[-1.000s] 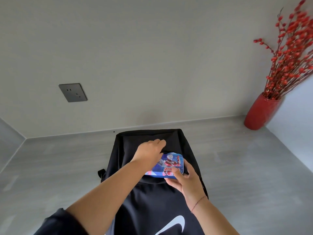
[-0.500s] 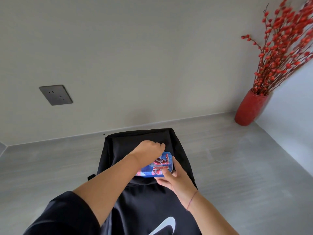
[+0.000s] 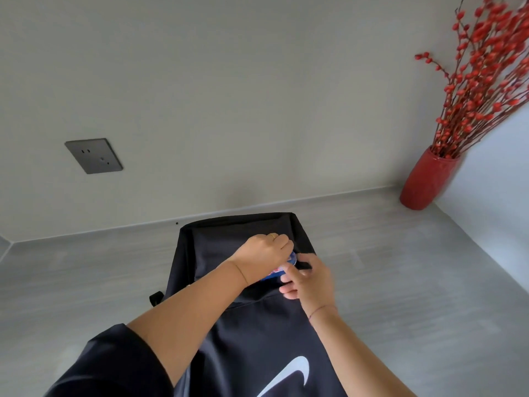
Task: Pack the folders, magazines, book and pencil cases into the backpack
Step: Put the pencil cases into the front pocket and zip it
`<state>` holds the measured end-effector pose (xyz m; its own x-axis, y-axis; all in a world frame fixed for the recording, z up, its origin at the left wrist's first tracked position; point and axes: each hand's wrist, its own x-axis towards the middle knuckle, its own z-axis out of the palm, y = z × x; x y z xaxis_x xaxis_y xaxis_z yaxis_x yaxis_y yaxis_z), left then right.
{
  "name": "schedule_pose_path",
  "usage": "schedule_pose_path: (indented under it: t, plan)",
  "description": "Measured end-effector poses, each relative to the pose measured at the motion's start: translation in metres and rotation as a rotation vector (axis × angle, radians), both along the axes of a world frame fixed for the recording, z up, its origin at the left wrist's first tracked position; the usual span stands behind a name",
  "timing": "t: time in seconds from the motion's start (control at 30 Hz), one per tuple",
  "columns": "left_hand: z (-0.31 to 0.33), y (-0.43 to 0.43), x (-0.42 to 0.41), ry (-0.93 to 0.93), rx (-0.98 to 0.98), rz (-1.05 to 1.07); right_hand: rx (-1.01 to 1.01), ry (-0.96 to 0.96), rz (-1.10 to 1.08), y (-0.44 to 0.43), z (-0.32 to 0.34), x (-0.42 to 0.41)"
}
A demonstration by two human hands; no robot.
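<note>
A black backpack (image 3: 257, 339) with a white swoosh lies flat on the grey table (image 3: 415, 296), its open top towards the wall. A blue pencil case (image 3: 291, 260) with a red cartoon print sits mostly inside the opening; only a thin blue strip shows between my hands. My left hand (image 3: 260, 257) is curled over the case at the upper edge of the opening and grips the black fabric there. My right hand (image 3: 310, 282) pinches the case's right end, thumb on top. No folders, magazines or book are in view.
A red vase (image 3: 426, 181) with red berry branches stands in the far right corner against the wall. A dark wall socket (image 3: 94, 156) sits at the left. A black strap (image 3: 156, 298) sticks out from the backpack's left side.
The pencil case has slid deeper into the backpack's opening and is now almost hidden. My right hand followed it forward; my left hand stayed at the opening's edge.
</note>
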<state>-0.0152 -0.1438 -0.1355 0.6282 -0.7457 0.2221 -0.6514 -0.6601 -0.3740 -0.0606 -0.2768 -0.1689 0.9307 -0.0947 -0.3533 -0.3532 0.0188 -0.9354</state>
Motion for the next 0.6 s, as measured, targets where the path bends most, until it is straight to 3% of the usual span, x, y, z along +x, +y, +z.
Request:
schedule_pose_path:
  t: [0.13,0.17,0.33,0.5,0.6]
  plan:
    - [-0.005,-0.001,-0.011,0.076,-0.167,0.045,-0.824,-0.05,0.099,-0.008,-0.006,0.014]
    - [-0.008,0.001,-0.015,0.093,-0.208,0.096,-0.93,-0.072,0.141,-0.012,-0.007,0.017]
    - [-0.026,0.041,-0.044,0.218,-0.471,0.395,-0.919,-0.38,0.423,-0.025,-0.02,0.029]
    - [-0.032,0.062,-0.062,0.188,-0.43,0.416,-0.953,-0.393,0.389,-0.019,-0.023,0.037]
    - [-0.035,0.068,-0.066,0.223,-0.504,0.445,-1.011,-0.379,0.342,-0.013,-0.023,0.036]
